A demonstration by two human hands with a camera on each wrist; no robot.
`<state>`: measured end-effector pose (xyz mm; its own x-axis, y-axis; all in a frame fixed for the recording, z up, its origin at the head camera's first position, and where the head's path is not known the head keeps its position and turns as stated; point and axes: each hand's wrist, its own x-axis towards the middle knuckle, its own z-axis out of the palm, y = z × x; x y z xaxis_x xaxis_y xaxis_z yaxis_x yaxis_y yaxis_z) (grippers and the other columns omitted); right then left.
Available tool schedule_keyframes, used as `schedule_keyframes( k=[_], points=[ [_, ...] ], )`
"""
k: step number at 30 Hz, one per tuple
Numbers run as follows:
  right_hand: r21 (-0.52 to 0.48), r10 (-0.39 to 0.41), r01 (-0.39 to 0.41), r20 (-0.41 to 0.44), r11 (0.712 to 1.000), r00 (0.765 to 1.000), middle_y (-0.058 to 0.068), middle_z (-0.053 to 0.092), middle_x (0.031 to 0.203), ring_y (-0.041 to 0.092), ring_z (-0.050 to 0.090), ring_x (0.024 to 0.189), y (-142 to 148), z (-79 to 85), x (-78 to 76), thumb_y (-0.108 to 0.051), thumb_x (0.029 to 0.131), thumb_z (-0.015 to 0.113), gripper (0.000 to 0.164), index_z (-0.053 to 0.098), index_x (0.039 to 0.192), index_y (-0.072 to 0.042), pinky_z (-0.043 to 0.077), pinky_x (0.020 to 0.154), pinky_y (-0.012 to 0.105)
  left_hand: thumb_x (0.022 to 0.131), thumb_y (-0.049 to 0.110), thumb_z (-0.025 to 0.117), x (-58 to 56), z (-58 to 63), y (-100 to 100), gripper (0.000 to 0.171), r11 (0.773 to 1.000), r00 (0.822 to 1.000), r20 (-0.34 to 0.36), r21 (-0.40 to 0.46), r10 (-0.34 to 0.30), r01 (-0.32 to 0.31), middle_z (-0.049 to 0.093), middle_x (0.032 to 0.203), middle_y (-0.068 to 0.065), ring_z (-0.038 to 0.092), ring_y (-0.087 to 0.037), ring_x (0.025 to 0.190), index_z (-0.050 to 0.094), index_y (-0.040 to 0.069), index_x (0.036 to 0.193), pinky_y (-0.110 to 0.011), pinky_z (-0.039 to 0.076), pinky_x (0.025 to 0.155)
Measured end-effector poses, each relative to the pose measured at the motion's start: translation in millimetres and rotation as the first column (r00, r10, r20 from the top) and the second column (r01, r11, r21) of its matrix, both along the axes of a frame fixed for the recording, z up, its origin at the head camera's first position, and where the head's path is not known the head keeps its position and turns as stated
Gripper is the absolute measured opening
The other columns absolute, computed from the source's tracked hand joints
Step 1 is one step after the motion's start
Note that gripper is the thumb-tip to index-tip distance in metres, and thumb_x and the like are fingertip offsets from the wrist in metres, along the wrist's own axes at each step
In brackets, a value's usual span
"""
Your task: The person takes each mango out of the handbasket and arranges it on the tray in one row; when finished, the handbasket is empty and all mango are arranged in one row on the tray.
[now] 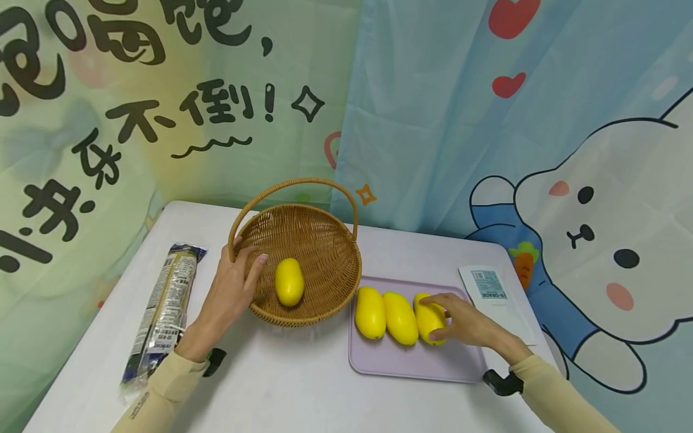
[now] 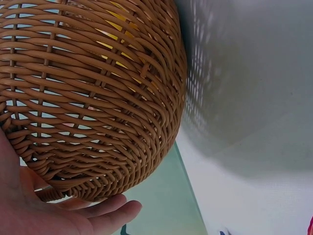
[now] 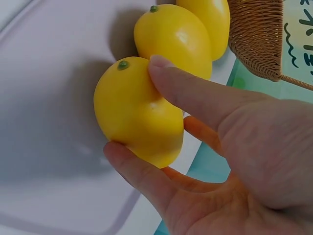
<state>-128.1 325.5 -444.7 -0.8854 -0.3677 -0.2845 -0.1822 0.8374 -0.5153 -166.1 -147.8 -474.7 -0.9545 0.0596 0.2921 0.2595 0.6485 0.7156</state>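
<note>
1. Yellow fruit (image 3: 129, 105) sits in the right hand (image 1: 465, 322), with the thumb and fingers pinching it from its sides. It looks to be resting on the light purple tray (image 1: 422, 365), at the right end of a row of three.

2. Beside it on the tray lie the middle fruit (image 1: 400, 320) and the left fruit (image 1: 370, 314). No hand touches these two.

3. Over on the other side, the left hand (image 1: 230, 287) holds the brown basket (image 1: 325, 246) by its edge, near the foot of the round handle (image 1: 311, 180). The thumb points in over the edge, and two fingers look nearly straight on the outside.

4. Inside the basket is one loose fruit (image 1: 289, 284), lying all by itself.

5. So the work looks only partly done: one fruit is in the basket, and three are left on the tray, counting the pinched one.

6. Farther out, a long shiny pack (image 1: 162, 313) lies on the white tabletop (image 1: 303, 385), left of the basket. A white packet (image 1: 500, 310) is by the tray's far right corner. Behind everything hangs a blue cloth (image 1: 422, 120) with a big bunny on it.
</note>
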Motion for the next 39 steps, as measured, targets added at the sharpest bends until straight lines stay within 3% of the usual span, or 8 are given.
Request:
schedule_keyframes(
  k=[22,33,39],
  points=[
    [-0.002,-0.006,0.006,0.012,1.0,1.0,0.021,0.05,0.148,0.042,0.05,0.13,0,2.0,0.1,-0.024,0.085,0.084,0.069,0.054,0.145,-0.006,0.048,0.104,0.061,0.108,0.046,0.044,-0.6,0.4,0,0.059,1.0,1.0,0.004,-0.005,0.004,-0.004,0.025,0.159,-0.031,0.03,-0.047,0.146,0.055,-0.004,0.137,-0.064,0.033,0.114],
    [-0.01,-0.045,0.046,0.019,0.999,0.999,0.025,0.044,0.152,0.048,0.051,0.128,-2,19.1,-3.0,-0.025,0.088,0.081,0.067,0.051,0.146,-0.008,0.049,0.102,0.062,0.108,0.046,0.044,-1.2,-0.2,-1,0.059,1.0,1.0,-0.007,-0.006,-0.001,0.001,0.026,0.158,-0.031,0.031,-0.048,0.145,0.055,-0.004,0.137,-0.065,0.034,0.113],
    [0.036,-0.023,0.024,-0.047,0.999,0.999,0.026,0.047,0.149,0.047,0.052,0.125,-5,35.2,-9.4,-0.027,0.09,0.079,0.066,0.052,0.146,-0.006,0.05,0.101,0.062,0.108,0.044,0.044,-1.3,-0.1,-1,0.057,1.0,1.0,-0.016,-0.005,-0.006,0.006,0.027,0.158,-0.032,0.031,-0.049,0.144,0.055,-0.004,0.136,-0.065,0.033,0.113]
  ],
)
